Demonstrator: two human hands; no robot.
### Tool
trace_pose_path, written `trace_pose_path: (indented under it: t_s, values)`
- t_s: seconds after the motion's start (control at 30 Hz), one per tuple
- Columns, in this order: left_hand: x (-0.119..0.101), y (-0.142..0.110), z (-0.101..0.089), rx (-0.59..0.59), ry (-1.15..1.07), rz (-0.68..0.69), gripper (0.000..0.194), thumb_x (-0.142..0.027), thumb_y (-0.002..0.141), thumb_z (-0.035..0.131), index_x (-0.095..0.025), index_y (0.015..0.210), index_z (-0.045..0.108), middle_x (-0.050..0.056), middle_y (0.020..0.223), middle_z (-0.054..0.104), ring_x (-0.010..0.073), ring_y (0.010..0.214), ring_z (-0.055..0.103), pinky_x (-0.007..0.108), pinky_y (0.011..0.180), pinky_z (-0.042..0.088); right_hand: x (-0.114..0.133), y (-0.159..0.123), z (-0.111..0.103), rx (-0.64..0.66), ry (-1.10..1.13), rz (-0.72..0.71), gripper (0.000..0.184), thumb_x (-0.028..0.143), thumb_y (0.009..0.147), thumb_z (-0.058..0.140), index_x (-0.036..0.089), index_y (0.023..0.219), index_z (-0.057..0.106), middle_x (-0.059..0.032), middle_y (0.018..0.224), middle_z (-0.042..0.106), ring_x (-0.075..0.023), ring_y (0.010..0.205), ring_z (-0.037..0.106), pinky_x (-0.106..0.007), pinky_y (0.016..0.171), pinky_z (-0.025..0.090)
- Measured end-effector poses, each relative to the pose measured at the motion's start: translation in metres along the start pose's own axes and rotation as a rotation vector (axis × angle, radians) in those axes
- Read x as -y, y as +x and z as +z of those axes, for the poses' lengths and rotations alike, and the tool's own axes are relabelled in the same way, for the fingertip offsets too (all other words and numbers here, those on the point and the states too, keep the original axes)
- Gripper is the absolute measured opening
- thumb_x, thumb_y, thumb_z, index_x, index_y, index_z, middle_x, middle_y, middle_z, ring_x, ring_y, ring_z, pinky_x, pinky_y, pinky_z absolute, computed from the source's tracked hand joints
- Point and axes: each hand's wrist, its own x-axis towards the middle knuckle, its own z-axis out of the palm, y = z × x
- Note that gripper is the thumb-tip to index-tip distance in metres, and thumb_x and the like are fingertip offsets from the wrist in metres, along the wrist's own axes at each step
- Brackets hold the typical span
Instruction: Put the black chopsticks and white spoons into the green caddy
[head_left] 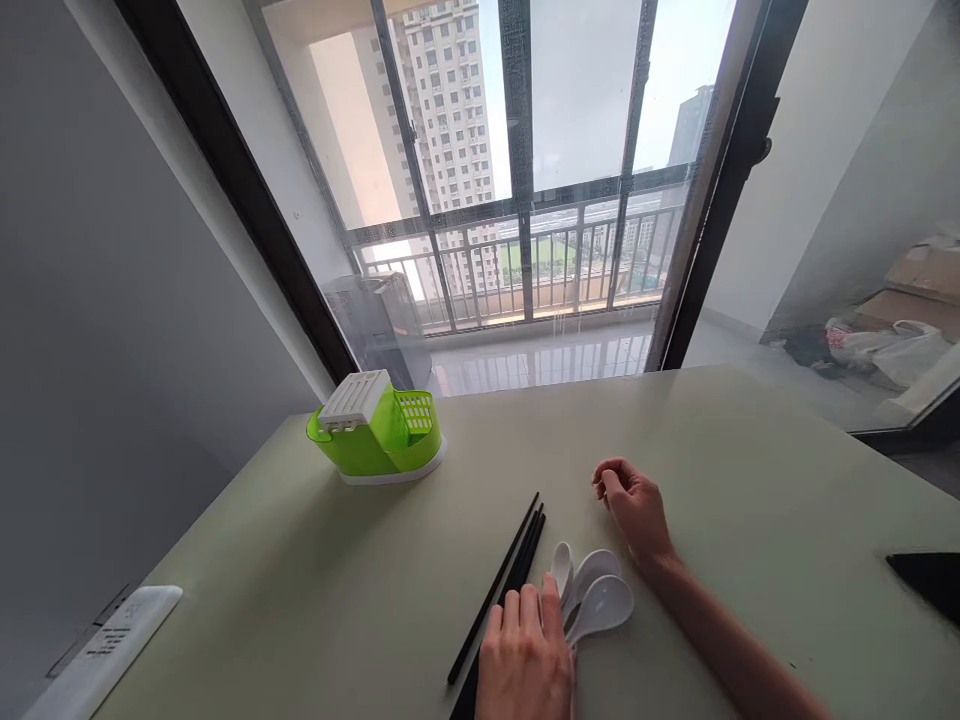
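My left hand point(524, 655) is at the near edge of the view, palm down, its fingers a little bent and slightly apart. It lies over the lower ends of black chopsticks point(517, 565) and beside the handles of several white spoons point(604, 604). Its thumb and palm side are hidden. The spoons lie bunched, bowls pointing away from me, one small and the others wider. One chopstick lies slightly apart, left of the rest. Farther up on the right, my right hand point(631, 505) rests on the tabletop, fingers curled in, with nothing seen in it.
A green and white utensil holder point(382, 435) stands at the table's point(300, 590) far left. A white power strip point(124, 640) lies at the left edge. A black pointed object point(926, 580) shows at the right edge. Behind the table is a glass door point(585, 130) to a balcony.
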Motion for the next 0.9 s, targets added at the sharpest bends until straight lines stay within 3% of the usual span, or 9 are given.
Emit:
trace_pose_path:
  t_s: [0.1,0.17,0.23,0.37,0.5,0.6,0.73,0.9]
  values:
    - [0.013,0.000,-0.029,-0.007,-0.076,0.046,0.056,-0.030,0.089,0.065,-0.016,0.142,0.051,0.010,0.110,0.069,0.0271,0.096,0.065,0.040,0.083,0.052,0.002,0.000,0.000,0.000,-0.006,-0.015,0.028,0.047,0.080,0.059,0.021,0.069,0.065,-0.0013,0.057,0.063,-0.0164,0.052,0.054,-0.027,0.050,0.039]
    - [0.029,0.006,-0.050,-0.084,-0.112,0.015,0.054,-0.035,0.091,0.066,-0.019,0.140,0.052,0.011,0.119,0.067,0.0281,0.107,0.063,0.042,0.093,0.051,0.003,-0.001,-0.001,-0.001,-0.004,-0.020,0.028,0.046,0.080,0.059,0.021,0.069,0.065,-0.0012,0.057,0.062,-0.0165,0.051,0.054,-0.026,0.050,0.039]
    - [0.053,0.016,-0.070,-0.272,-0.092,-0.046,0.045,-0.036,0.095,0.060,-0.021,0.138,0.052,0.011,0.128,0.065,0.0291,0.123,0.057,0.045,0.103,0.047,0.005,-0.001,-0.001,0.003,-0.005,-0.018,0.027,0.045,0.080,0.058,0.021,0.069,0.065,-0.0012,0.057,0.063,-0.0165,0.052,0.055,-0.026,0.051,0.040]
    - [0.118,0.045,-0.106,-0.618,0.033,-0.127,0.052,-0.049,0.099,0.053,-0.020,0.141,0.048,0.016,0.145,0.054,0.0344,0.144,0.038,0.054,0.117,0.034,0.007,-0.002,-0.001,0.013,-0.015,-0.008,0.027,0.045,0.080,0.058,0.022,0.069,0.065,-0.0011,0.059,0.064,-0.0166,0.053,0.056,-0.027,0.053,0.040]
    - [0.184,0.070,-0.119,-0.748,0.126,-0.232,0.055,-0.054,0.099,0.047,-0.017,0.139,0.051,0.019,0.156,0.044,0.0394,0.151,0.026,0.061,0.121,0.023,0.006,-0.002,0.000,0.014,-0.016,-0.006,0.028,0.046,0.080,0.058,0.022,0.068,0.065,-0.0010,0.058,0.063,-0.0167,0.053,0.055,-0.027,0.054,0.041]
    - [0.214,0.080,-0.115,-0.696,0.104,-0.296,0.053,-0.051,0.102,0.041,-0.017,0.141,0.052,0.020,0.154,0.048,0.0413,0.148,0.033,0.068,0.117,0.024,0.004,-0.002,0.000,0.024,-0.008,0.000,0.024,0.043,0.079,0.058,0.022,0.069,0.064,-0.0008,0.060,0.063,-0.0170,0.055,0.056,-0.027,0.055,0.041]
    - [0.216,0.086,-0.108,-0.680,0.013,-0.288,0.055,-0.049,0.104,0.037,-0.016,0.145,0.049,0.020,0.155,0.046,0.0356,0.144,0.042,0.061,0.117,0.031,0.003,-0.003,0.002,0.035,-0.026,0.005,0.017,0.035,0.078,0.054,0.023,0.071,0.064,0.0010,0.062,0.062,-0.0168,0.057,0.056,-0.026,0.058,0.041]
    - [0.176,0.093,-0.107,-0.678,-0.062,-0.221,0.055,-0.051,0.104,0.039,-0.017,0.145,0.051,0.017,0.153,0.047,0.0326,0.143,0.044,0.053,0.117,0.039,0.003,-0.004,0.003,0.037,-0.074,-0.013,0.016,0.034,0.077,0.053,0.023,0.070,0.063,0.0017,0.061,0.061,-0.0170,0.059,0.056,-0.027,0.061,0.042]
